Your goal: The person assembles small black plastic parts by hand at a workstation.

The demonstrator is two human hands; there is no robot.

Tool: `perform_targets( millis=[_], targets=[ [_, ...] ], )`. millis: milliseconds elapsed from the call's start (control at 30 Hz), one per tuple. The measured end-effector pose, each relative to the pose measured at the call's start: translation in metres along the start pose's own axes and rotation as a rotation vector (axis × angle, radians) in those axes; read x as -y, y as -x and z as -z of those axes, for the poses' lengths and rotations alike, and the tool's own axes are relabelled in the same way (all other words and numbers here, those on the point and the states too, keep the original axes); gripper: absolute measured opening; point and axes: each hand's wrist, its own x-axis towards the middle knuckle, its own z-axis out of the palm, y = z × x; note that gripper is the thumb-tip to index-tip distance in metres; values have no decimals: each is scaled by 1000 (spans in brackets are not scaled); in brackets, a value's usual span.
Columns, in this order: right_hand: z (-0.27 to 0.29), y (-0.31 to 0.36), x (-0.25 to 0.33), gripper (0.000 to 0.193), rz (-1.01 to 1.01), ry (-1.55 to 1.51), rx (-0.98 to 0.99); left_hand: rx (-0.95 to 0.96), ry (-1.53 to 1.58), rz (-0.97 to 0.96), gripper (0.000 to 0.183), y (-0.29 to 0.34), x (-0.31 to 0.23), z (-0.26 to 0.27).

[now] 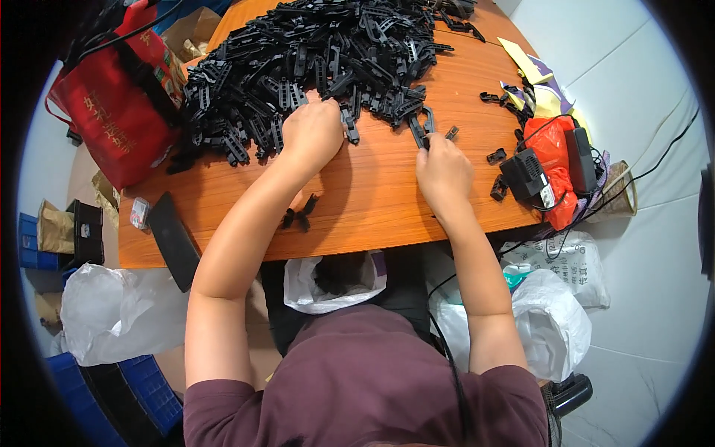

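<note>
Both of my hands are up at the near side of the pile of black plastic parts (313, 63), which is heaped across the far half of the wooden bench (372, 205). With my right hand (445, 170) I pinch a black clip (417, 131) between thumb and finger, at its near end, which seems to leave its length exposed, pointing away from me. Whether it is one forked piece or two together, I cannot tell.

Over the pile's edge, my left hand (313, 134) is curled, knuckles up, likely because the parts there are closest to reach; its fingertips are hidden, so I cannot tell if they grip anything. Just to its right, a single part (349, 125) lies partly out of the heap.

Small black pieces (302, 216) lie by themselves near my left forearm. Below the bench edge, a white bag (316, 304) gapes upward at my lap, handy to both hands. Off to my right, a black adapter (523, 175) sits against a red plastic bag (550, 140).
</note>
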Motion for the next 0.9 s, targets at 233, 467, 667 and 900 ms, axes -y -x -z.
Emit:
perform_targets(
  millis=[233, 467, 667, 900],
  targets=[
    [18, 14, 8, 19, 50, -490, -117, -147, -85, -50, 15, 6, 0, -3],
    [40, 23, 13, 16, -275, -1347, 153, 400, 1166, 213, 31, 17, 2, 42],
    [61, 21, 31, 14, 63, -1532, 310, 587, 1579, 48, 46, 40, -2, 54],
    [54, 22, 25, 13, 109, -1603, 391, 776, 1662, 119, 23, 54, -3, 54]
  ],
)
